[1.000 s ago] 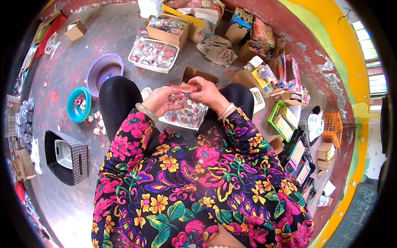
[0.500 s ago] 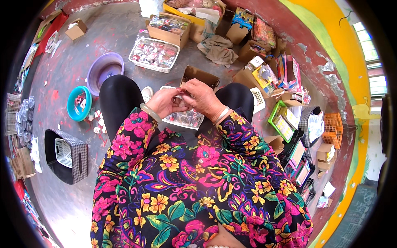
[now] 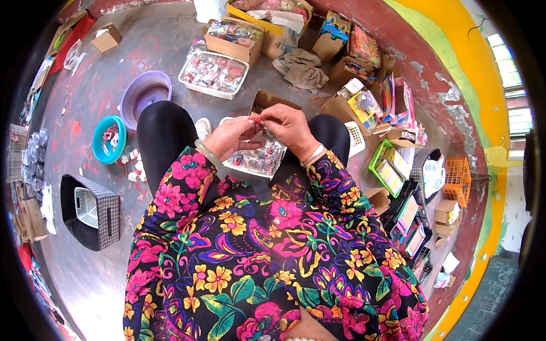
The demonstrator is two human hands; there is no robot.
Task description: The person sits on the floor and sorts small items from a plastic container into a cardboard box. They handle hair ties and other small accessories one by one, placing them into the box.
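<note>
Over my lap both hands meet at a small red item [image 3: 255, 121], too small to name. My left hand [image 3: 228, 138] grips it between thumb and fingers. The fingertips of my right hand [image 3: 288, 128] are pinched at its other side. Something clear, perhaps a plastic wrapper, shows just below the fingers. Beneath the hands, between my knees, is a white basket [image 3: 245, 169] with small wrapped pieces [image 3: 266, 156] in it, partly hidden by my hands. Just beyond stands an open cardboard box [image 3: 277, 100].
A second white basket [image 3: 211, 94] of packaged pieces lies ahead. To the left are a purple basin [image 3: 128, 102], a teal basin [image 3: 98, 140] and a checkered bin [image 3: 110, 219]. Cartons, a green tray [image 3: 377, 181] and an orange crate [image 3: 456, 182] line the right wall.
My hands have drawn a little apart, the right one shifting rightward. The red item now shows between the fingertips, and more of the basket below is visible.
</note>
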